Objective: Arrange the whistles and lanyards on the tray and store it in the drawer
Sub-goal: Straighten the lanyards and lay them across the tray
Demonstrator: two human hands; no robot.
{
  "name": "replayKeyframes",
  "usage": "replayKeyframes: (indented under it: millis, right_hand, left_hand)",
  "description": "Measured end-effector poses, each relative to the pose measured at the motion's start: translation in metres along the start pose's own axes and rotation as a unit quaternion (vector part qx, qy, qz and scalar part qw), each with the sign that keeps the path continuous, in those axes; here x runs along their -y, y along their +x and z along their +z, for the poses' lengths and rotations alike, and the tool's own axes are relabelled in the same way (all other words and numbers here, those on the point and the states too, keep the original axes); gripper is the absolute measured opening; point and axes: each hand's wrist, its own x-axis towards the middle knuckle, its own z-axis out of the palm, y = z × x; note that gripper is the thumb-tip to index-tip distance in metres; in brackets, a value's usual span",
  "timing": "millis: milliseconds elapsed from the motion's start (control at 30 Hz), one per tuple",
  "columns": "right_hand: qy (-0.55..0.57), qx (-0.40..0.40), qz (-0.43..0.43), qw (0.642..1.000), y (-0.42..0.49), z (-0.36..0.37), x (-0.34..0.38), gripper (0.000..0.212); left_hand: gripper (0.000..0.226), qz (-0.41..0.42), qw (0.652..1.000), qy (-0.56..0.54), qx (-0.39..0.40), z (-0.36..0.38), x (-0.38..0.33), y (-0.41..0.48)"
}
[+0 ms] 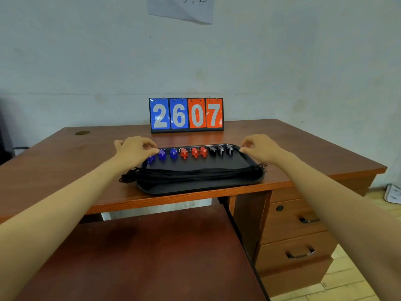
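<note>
Fingers (pixel 153 151) of left hand (pixel 135 149) and right hand (pixel 259 148) curled at far tray (pixel 195 189) corners; grip unclear. Lifted unevenly, could topple whistles (pixel 184 153) and shed overhanging lanyards (pixel 184 172).

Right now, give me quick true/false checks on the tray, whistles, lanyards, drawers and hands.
1. The whistles stand in one row on the tray, grouped by colour. True.
2. The drawers are open. False: all in view are shut.
3. The lanyards lie on the floor. False: they lie across the tray's near part, ends past its rim.
4. The left hand and right hand are at the tray's far corners. True.
5. The scoreboard reads 1234. False: 2607.
</note>
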Motion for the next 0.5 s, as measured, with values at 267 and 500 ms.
replayKeyframes:
  millis: [267, 500]
  right_hand:
    - [-0.007, 0.049, 0.055, 0.997, 0.046, 0.022, -0.009, 0.028]
    - [0.048, 0.12, -0.042, 0.991, 0.024, 0.029, -0.003, 0.035]
  left_hand:
    - [0.034, -0.002, 0.981, 0.04, 0.188, 0.016, 0.023, 0.019]
    - [0.047, 0.032, 0.981, 0.035, 0.187, 0.013, 0.02, -0.007]
